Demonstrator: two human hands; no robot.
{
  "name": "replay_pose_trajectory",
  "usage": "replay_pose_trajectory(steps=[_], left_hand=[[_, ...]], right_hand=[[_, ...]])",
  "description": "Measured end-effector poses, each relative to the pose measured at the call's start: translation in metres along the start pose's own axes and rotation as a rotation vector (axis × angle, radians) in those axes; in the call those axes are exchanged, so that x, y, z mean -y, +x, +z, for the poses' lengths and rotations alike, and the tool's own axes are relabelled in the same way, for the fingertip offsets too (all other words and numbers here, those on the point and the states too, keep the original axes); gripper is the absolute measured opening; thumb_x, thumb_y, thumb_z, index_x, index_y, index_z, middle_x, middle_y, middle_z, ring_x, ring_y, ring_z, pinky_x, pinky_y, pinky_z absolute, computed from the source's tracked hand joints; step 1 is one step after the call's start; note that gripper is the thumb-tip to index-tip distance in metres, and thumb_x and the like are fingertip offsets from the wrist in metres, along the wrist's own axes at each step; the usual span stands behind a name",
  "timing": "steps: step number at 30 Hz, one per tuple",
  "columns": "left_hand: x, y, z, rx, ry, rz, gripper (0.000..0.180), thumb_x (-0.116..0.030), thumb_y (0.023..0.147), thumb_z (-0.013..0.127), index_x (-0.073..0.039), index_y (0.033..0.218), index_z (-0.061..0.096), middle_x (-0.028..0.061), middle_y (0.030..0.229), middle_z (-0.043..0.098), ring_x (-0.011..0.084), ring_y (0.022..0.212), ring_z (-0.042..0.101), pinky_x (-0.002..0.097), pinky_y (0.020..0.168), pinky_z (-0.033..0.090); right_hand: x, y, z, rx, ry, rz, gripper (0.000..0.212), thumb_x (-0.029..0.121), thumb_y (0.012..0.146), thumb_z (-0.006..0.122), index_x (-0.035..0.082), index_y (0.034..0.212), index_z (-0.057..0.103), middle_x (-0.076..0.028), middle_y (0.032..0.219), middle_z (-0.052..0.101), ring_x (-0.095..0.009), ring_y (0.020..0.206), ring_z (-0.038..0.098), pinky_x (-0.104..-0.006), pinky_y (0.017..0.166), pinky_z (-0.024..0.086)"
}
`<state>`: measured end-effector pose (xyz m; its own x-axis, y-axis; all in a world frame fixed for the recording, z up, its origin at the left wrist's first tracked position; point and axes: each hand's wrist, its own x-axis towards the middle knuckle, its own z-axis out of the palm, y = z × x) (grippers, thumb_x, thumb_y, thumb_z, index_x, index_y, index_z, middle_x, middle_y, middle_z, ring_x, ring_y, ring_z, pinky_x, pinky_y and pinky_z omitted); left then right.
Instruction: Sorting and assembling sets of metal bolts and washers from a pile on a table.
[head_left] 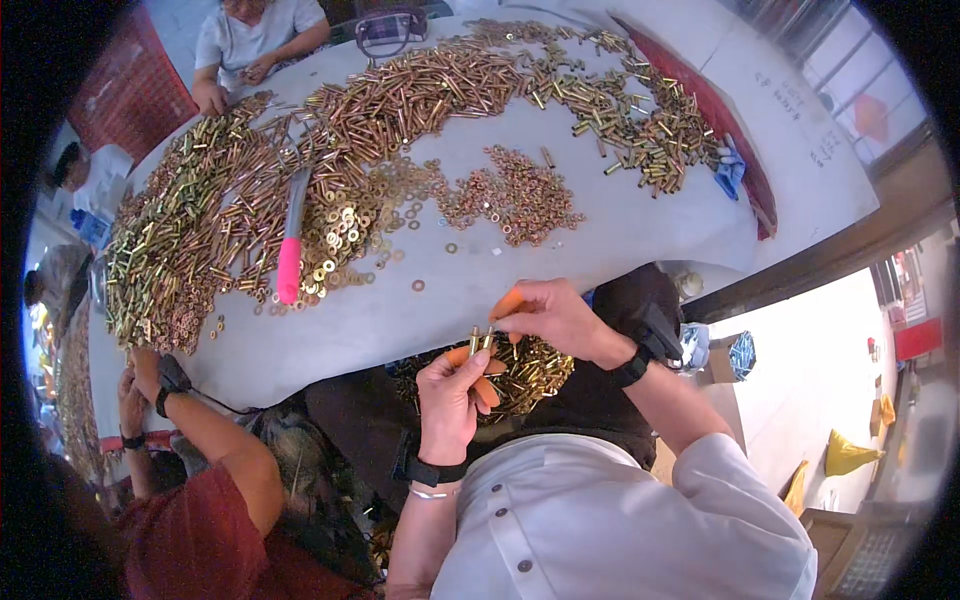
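Above my lap, my left hand [455, 385] is closed around a few slim metal pieces that look like anchor bolts [474, 338], standing upright between thumb and fingers. My right hand [550, 312] pinches at the top of one of them; whatever is between its fingertips is too small to make out. Orange finger covers [507, 302] sit on fingers of both hands. Just below and behind the hands lies a heap of gold-coloured bolts [540, 380] at my lap, partly hidden by the left hand.
On the pale table ahead are piles of metal sleeves [410, 95], washers [345, 235] and small nuts [515, 195]. A pink-handled tool [290, 265] rests among them. A co-worker in a red sleeve [200, 520] works close at left; another person [255, 45] sits across the table.
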<state>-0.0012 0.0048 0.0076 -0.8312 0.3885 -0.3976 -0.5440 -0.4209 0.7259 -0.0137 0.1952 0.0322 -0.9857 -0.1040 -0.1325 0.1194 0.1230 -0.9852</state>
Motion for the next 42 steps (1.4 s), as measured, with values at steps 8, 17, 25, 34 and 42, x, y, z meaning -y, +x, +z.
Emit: replay_pose_trajectory(steps=[8, 17, 25, 34, 42], left_hand=[[-0.003, -0.007, 0.002, 0.018, 0.073, 0.008, 0.019, -0.011, 0.084, 0.066, 0.006, 0.094, 0.063, 0.0132, 0.073, 0.067, 0.0101, 0.041, 0.055, 0.0190, 0.033, 0.039], [0.001, -0.014, 0.001, 0.049, 0.090, -0.026, 0.017, -0.009, 0.084, 0.066, 0.005, 0.093, 0.063, 0.0123, 0.073, 0.067, 0.0107, 0.040, 0.055, 0.0194, 0.032, 0.039], [0.001, -0.016, 0.000, 0.054, 0.033, -0.025, 0.017, -0.009, 0.084, 0.066, 0.005, 0.092, 0.063, 0.0127, 0.073, 0.067, 0.0097, 0.040, 0.054, 0.0194, 0.032, 0.038], [0.006, -0.018, 0.002, 0.017, 0.005, 0.006, 0.015, -0.011, 0.085, 0.066, 0.004, 0.089, 0.063, 0.0130, 0.073, 0.067, 0.0096, 0.039, 0.053, 0.0193, 0.032, 0.037], [0.002, -0.021, 0.007, -0.015, 0.067, 0.039, 0.013, -0.010, 0.085, 0.065, 0.002, 0.089, 0.063, 0.0124, 0.073, 0.067, 0.0095, 0.040, 0.053, 0.0192, 0.033, 0.038]], right_hand=[[0.004, -0.005, 0.004, 0.046, -0.058, -0.024, 0.013, 0.010, 0.083, 0.065, -0.002, 0.087, 0.065, -0.005, 0.072, 0.062, -0.009, 0.060, 0.057, -0.0247, 0.055, 0.046], [0.016, -0.012, 0.001, 0.133, -0.126, 0.093, 0.016, 0.016, 0.083, 0.068, 0.000, 0.085, 0.064, 0.000, 0.069, 0.060, -0.005, 0.060, 0.056, -0.0199, 0.053, 0.043], [0.014, -0.019, 0.013, -0.026, -0.002, 0.042, 0.030, 0.025, 0.089, 0.061, 0.001, 0.072, 0.063, -0.001, 0.059, 0.057, -0.007, 0.048, 0.054, -0.0206, 0.045, 0.042], [0.013, -0.031, 0.017, -0.066, 0.187, -0.117, 0.034, 0.025, 0.094, 0.053, -0.002, 0.114, 0.054, -0.012, 0.095, 0.063, -0.014, 0.069, 0.064, -0.0262, 0.065, 0.050], [0.018, -0.041, 0.022, -0.124, 0.327, -0.095, 0.039, 0.023, 0.096, 0.047, 0.000, 0.128, 0.043, -0.011, 0.101, 0.061, -0.020, 0.094, 0.063, -0.0315, 0.084, 0.048]])
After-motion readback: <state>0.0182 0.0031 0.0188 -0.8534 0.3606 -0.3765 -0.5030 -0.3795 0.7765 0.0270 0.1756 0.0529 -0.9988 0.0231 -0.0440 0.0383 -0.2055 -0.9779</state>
